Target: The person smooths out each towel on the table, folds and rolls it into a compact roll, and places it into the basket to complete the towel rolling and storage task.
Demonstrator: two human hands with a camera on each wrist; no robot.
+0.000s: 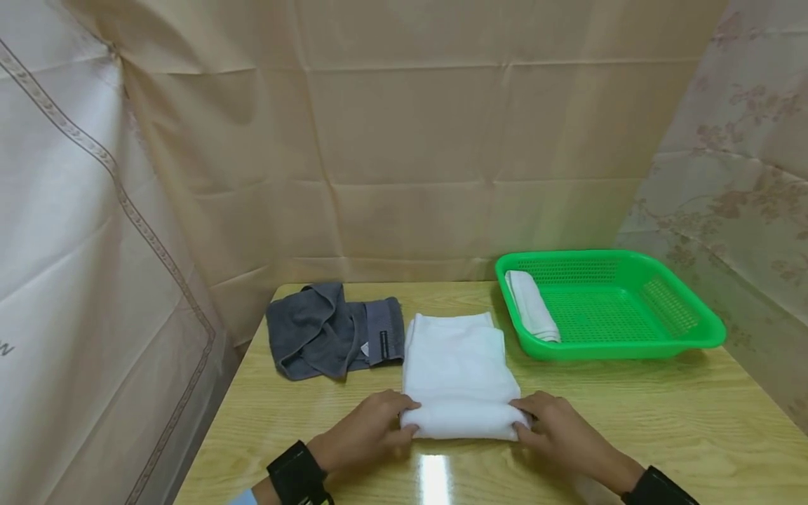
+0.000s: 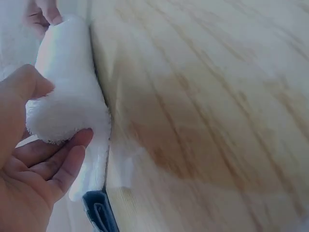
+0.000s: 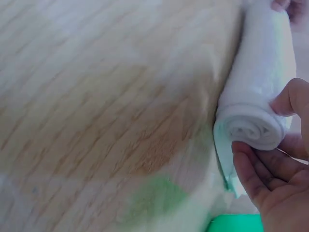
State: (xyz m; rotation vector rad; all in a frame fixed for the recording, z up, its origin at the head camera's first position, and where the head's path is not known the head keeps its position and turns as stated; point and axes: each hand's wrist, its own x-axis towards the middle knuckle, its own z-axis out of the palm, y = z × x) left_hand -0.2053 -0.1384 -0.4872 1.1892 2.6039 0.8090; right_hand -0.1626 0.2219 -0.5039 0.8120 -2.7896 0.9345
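A white towel (image 1: 457,365) lies on the table, its near end rolled up and the rest flat behind the roll. My left hand (image 1: 372,426) grips the left end of the roll between thumb and fingers. At the roll's right end, my right hand (image 1: 558,429) pinches it the same way. The right wrist view shows the spiral layers of the rolled towel (image 3: 256,101) between thumb and fingers. In the left wrist view, the left hand (image 2: 38,159) holds the fluffy roll (image 2: 72,72) from its end.
Left of the towel lies a crumpled dark grey towel (image 1: 328,333) with a striped band. At the back right of the wooden table (image 1: 631,414) stands a green basket (image 1: 631,349), with a rolled white towel (image 1: 532,306) along its left side. A beige cloth (image 1: 410,140) hangs behind.
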